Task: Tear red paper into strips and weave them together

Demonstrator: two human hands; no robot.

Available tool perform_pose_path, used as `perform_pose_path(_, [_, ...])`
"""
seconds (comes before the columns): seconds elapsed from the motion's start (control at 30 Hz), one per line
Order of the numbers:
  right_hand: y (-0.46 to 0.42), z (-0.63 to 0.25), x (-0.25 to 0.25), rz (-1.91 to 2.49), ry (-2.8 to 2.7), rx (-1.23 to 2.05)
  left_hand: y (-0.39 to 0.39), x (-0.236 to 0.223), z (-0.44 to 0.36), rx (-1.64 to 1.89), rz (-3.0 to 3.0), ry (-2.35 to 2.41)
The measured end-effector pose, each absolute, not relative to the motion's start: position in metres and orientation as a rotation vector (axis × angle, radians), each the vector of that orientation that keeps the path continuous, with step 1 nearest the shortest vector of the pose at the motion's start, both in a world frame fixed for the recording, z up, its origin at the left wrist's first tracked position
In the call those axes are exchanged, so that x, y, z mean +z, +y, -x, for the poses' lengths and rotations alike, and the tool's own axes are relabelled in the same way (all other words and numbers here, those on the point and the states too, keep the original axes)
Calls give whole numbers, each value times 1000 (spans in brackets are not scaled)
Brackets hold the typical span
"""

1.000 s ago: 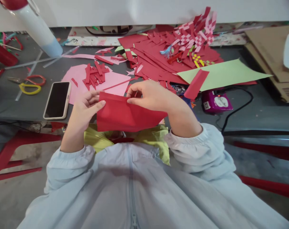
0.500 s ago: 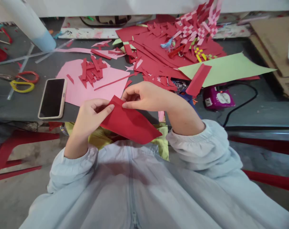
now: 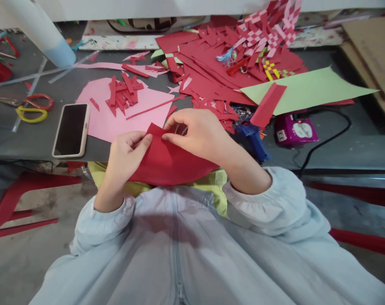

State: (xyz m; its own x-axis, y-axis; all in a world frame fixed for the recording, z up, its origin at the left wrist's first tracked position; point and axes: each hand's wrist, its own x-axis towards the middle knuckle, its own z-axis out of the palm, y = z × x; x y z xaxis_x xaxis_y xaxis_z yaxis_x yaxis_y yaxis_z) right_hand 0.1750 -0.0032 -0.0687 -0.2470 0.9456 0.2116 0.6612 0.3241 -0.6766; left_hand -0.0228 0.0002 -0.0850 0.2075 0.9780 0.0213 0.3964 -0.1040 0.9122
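Note:
A sheet of red paper [image 3: 173,165] is held over my lap at the table's front edge, one corner pointing up and away from me. My left hand [image 3: 127,159] pinches its upper left edge between thumb and fingers. On the other side of that corner, my right hand [image 3: 199,133] grips the upper edge with thumb and bent fingers. Just beyond the hands lies pink paper [image 3: 97,91], bearing a heap of small folded red strips [image 3: 124,93]. A smartphone [image 3: 71,130] rests left of the pink paper.
Scissors [image 3: 34,108] lie at the left, near a white-and-blue cylinder [image 3: 49,38]. Red paper pieces [image 3: 205,67] and woven pink-red strips [image 3: 265,34] pile up at the back. Light green paper [image 3: 316,91], a blue tool [image 3: 252,140] and a purple box with a cable [image 3: 295,131] are at right.
The red sheet has turned and opened out toward my lap, its lower edge now a wide curve. Both hands keep hold near the same corner, shifting only slightly.

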Motion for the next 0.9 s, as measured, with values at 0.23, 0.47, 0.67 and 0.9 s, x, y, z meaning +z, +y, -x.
perform_pose_path(0.23, [-10, -177, -70, 1351, -1997, 537, -7, -89, 21, 986, -1495, 1290])
perform_pose_path(0.47, [-27, -166, -73, 1163, -2173, 101, -14, -96, 20, 1049, -1261, 1158])
perform_pose_path(0.67, [-33, -162, -76, 1167, -2232, -85, -17, -101, 23, 1173, -1307, 1215])
perform_pose_path(0.9, [-39, -158, -72, 1149, -2247, -73, -26, -95, 19, 1134, -1429, 1312])
